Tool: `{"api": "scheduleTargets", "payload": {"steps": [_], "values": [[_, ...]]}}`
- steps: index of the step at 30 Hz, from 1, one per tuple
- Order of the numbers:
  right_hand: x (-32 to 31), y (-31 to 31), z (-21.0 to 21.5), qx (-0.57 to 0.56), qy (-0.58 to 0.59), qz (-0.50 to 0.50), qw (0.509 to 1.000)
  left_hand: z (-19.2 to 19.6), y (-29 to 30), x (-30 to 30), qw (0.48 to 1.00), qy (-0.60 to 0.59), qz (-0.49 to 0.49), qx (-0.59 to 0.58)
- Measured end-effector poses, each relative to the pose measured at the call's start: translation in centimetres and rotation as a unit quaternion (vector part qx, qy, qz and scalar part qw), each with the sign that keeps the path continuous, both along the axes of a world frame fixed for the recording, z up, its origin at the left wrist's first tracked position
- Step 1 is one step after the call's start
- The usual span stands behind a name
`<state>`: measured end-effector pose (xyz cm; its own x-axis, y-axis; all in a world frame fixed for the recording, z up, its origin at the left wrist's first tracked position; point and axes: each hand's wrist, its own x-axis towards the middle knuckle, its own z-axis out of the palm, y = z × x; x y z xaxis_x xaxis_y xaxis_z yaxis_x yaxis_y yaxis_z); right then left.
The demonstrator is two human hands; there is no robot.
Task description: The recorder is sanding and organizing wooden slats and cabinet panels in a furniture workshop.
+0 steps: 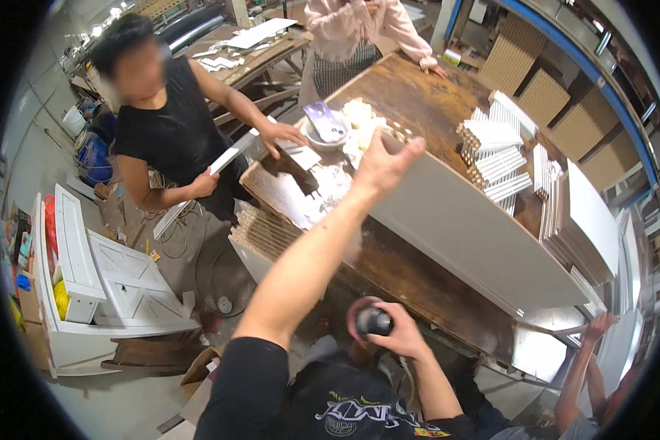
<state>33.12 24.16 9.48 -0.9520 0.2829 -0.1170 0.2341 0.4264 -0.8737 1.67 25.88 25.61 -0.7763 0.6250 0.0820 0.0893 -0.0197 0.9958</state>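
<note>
My left hand [386, 166] reaches far forward and grips the near-left corner of a long white panel [462, 220], which stands on its edge on the brown worktable [411, 257]. Thumb and fingers straddle the panel's top edge. Close to my body, my right hand [402, 331] is wrapped round the black body of a round power tool, which looks like a disc sander [372, 321]; a reddish disc shows at its rim. The tool is held apart from the panel. Beyond my left hand sit a bowl [325, 141] with a purple packet on it and crumpled pale cloth or paper [359, 117].
Bundled white strips [500, 139] and stacked white panels [583, 213] lie on the table's right. At left a co-worker [172, 121] holds a white strip [231, 155]; another person [352, 37] stands at the far end. A third person's hands [600, 326] are at lower right. White door-like panels [136, 279] lean at left.
</note>
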Motion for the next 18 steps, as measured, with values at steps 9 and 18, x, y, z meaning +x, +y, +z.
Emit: {"api": "scheduleTargets", "payload": {"steps": [9,18], "values": [[-18.5,-11.0,0.8,-0.699,0.09,-0.041,0.708,-2.5,-1.3,0.3,0.996,0.052,0.064,-0.02],[-23.3,-13.0,0.1,-0.418,0.106,-0.26,0.864,-1.6,-2.8,0.5,0.996,0.057,0.057,-0.033]]}}
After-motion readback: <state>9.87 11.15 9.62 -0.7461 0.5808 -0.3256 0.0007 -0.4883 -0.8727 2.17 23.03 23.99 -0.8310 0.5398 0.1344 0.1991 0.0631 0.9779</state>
